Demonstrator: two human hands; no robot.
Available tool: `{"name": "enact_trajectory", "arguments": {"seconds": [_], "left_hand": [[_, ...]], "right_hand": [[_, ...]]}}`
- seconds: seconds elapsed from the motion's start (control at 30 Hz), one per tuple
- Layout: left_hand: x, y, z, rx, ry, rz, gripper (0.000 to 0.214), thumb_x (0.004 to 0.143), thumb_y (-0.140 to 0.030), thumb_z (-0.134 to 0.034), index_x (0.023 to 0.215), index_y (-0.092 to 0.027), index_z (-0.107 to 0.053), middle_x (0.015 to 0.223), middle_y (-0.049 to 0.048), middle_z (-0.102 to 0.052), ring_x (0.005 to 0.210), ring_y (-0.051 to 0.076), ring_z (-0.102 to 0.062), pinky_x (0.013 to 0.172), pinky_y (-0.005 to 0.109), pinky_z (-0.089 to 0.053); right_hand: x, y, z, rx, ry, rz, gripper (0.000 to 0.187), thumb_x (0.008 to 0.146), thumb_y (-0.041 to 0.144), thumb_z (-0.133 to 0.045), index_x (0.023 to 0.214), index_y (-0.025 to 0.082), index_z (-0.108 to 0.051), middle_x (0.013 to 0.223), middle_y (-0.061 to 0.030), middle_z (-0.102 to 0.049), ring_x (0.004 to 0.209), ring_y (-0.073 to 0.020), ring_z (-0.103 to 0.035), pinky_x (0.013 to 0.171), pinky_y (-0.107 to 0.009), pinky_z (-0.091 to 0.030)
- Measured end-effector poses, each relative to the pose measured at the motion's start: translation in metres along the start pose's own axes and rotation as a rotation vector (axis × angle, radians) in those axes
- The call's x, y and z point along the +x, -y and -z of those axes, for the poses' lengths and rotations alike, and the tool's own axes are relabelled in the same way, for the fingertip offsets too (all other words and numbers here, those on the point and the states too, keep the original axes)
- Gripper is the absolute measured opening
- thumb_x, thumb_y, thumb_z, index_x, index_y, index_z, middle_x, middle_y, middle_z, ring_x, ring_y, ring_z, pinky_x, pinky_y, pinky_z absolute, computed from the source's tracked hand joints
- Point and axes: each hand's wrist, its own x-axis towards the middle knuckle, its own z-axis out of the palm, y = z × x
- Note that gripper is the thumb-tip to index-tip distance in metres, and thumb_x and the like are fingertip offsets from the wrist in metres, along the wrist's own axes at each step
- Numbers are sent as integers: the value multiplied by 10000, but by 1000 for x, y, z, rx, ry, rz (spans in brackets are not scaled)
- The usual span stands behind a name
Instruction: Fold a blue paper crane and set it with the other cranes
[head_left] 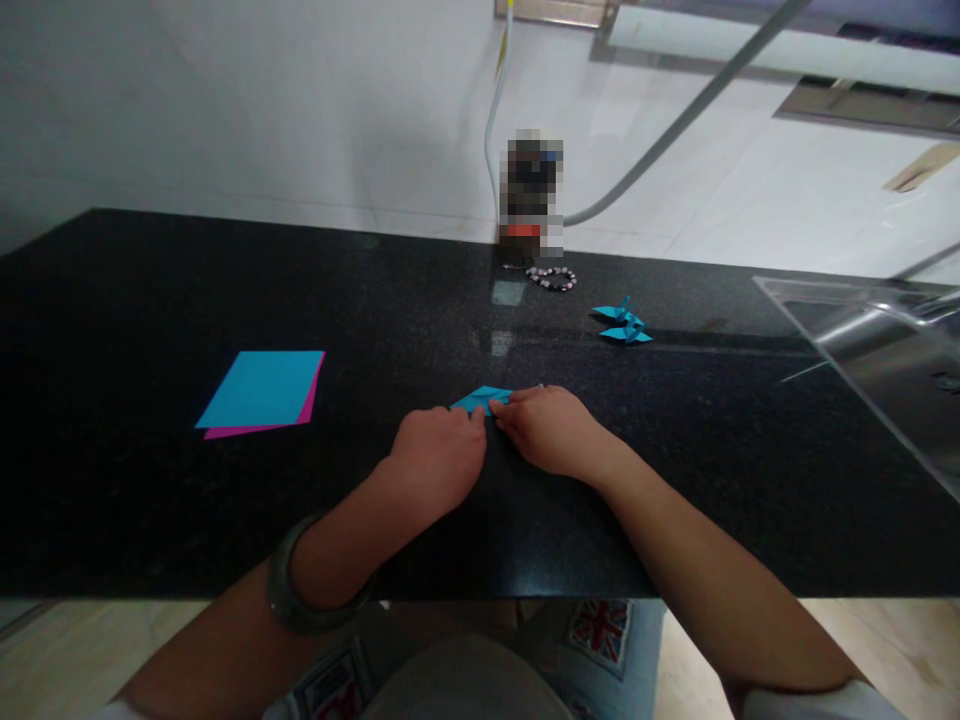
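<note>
A small folded piece of blue origami paper (484, 396) lies on the dark countertop between my two hands. My left hand (442, 450) is curled, its fingers and thumb gripping the paper's near left edge. From the other side, my right hand (551, 425) presses its thumb and bent fingers onto the right part. Both hands partly cover the paper, so its full shape is hidden. Beyond them to the right, blue folded paper cranes (626, 325) sit close together. Off to the left rests a stack of square sheets (262, 388), blue on top with pink showing below.
The black speckled countertop (390, 320) runs along a white wall. A beaded bracelet (553, 278) lies near a blurred-out object (531, 190) at the wall. On the right is a steel sink (892, 350). Hoses (690, 115) hang above, and the counter's front edge is near my body.
</note>
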Motion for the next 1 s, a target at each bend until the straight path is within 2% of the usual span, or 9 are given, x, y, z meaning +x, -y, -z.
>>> {"name": "enact_trajectory", "arguments": {"seconds": [0.27, 0.4, 0.5, 0.63, 0.7, 0.8, 1.0], "left_hand": [[1, 3, -1, 29, -7, -31, 424, 876, -287, -239, 1195, -136, -474, 840, 122, -654, 714, 257, -614, 534, 315, -402], [2, 6, -2, 38, -23, -49, 412, 866, -299, -280, 1191, -139, -477, 837, 115, -656, 701, 262, -616, 513, 314, -406], [5, 7, -3, 31, -33, -68, 384, 864, -317, -288, 1122, -156, -523, 802, 101, -650, 688, 257, -612, 512, 314, -410], [8, 11, -2, 10, -57, -52, 340, 861, -339, -306, 964, -187, -593, 803, 80, -628, 697, 239, -601, 536, 311, -417], [10, 14, 0, 2, -79, -51, 314, 854, -333, -333, 902, -194, -610, 818, 72, -610, 721, 226, -591, 550, 301, -419], [13, 18, 1, -22, -110, -55, 274, 844, -303, -368, 851, -193, -619, 819, 62, -582, 742, 208, -570, 567, 291, -422], [18, 25, -1, -110, -294, -21, 203, 780, -244, -500, 949, -206, -606, 929, 60, -548, 905, 206, -495, 733, 307, -431]], "right_hand": [[-4, -1, 2, -43, 14, -33, 314, 876, 311, -327, 1079, 232, -553, 858, -91, -650, 796, -238, -602, 643, -318, -378], [-11, -7, 2, -73, 7, -90, 306, 870, 305, -344, 1054, 210, -570, 831, -100, -648, 768, -244, -599, 633, -326, -377], [-14, -11, 3, -48, -8, -102, 319, 873, 314, -340, 1008, 185, -600, 815, -108, -629, 765, -223, -585, 651, -312, -380], [-7, -15, 2, 58, -122, -58, 295, 868, 319, -376, 1036, 207, -592, 926, -87, -568, 848, -184, -540, 715, -276, -381], [-2, -18, -1, 101, -168, -23, 283, 849, 319, -428, 1072, 218, -572, 997, -80, -533, 919, -182, -509, 753, -266, -378], [4, -23, -9, 136, -190, -31, 277, 851, 323, -429, 1054, 203, -575, 997, -80, -515, 920, -174, -498, 777, -268, -376], [7, -26, -16, 105, -206, -46, 256, 871, 287, -376, 936, 175, -597, 869, -66, -540, 815, -170, -517, 754, -277, -377]]}}
